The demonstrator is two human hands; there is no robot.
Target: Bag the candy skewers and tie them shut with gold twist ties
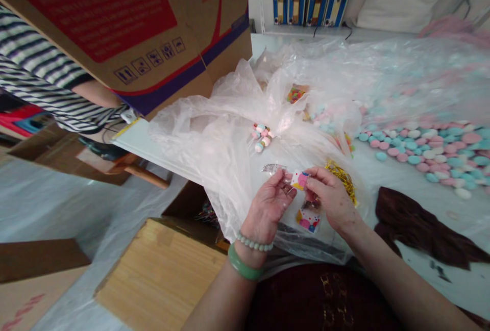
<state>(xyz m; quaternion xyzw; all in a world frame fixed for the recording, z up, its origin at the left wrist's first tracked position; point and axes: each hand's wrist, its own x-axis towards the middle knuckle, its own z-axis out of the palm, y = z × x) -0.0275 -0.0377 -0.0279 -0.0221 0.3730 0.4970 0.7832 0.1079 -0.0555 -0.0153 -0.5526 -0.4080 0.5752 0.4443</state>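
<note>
my desk [143, 143] runs across the view, with the printed cardboard box [141, 25] standing toward its far left and clear plastic [218, 142] spread crumpled over the middle. to the right of that i get a wide scatter of pink, blue and white candies [444, 152], partly under the plastic, and below them the brown cloth [417, 226], bunched up. my right hand [333, 196] is closed at the fingertips, pinching the dotted card [299, 180] just above the near part of the desk. my left hand [272, 198] is palm up with its fingers half curled at the card's left side; i cannot tell whether it grips it. gold ties [342, 180] lie in a bundle just beside the right hand, another card [308, 219] sits below the held one, and the silver strands [273, 168] are near the left fingertips.
</note>
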